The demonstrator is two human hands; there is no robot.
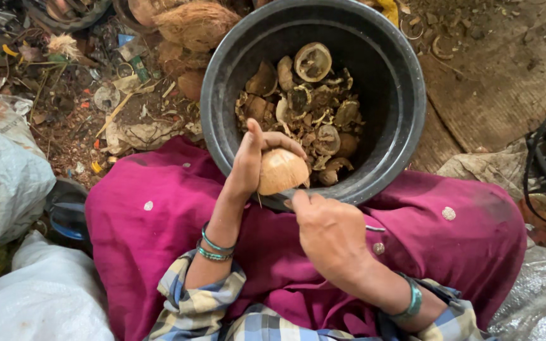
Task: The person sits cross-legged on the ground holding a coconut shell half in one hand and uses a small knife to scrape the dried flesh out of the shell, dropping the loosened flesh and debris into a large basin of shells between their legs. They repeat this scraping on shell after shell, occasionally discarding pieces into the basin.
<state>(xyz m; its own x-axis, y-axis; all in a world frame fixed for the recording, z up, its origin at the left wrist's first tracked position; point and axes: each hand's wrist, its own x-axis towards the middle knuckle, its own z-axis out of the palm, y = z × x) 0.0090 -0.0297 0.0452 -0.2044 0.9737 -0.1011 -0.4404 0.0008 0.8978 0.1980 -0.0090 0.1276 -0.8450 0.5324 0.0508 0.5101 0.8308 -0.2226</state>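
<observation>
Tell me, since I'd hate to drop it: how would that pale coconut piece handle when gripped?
The coconut piece looks hard and rigid, so probably stiff, not floppy. Its domed, smooth surface may slip or roll if set down. The left hand wraps it over the black tub, suggesting it is light.

The coconut piece (281,170) is a rounded, pale tan, domed chunk with a smooth, faintly streaked surface and a slightly darker brown edge at its right side. It sits raised in the air just over the near rim of the dark round tub (406,120), above the magenta cloth (159,221) on the lap, with its curved face turned up toward the camera. It is clasped from the left and top by the left hand (251,161), and the right hand (330,230) touches its lower right edge.
</observation>
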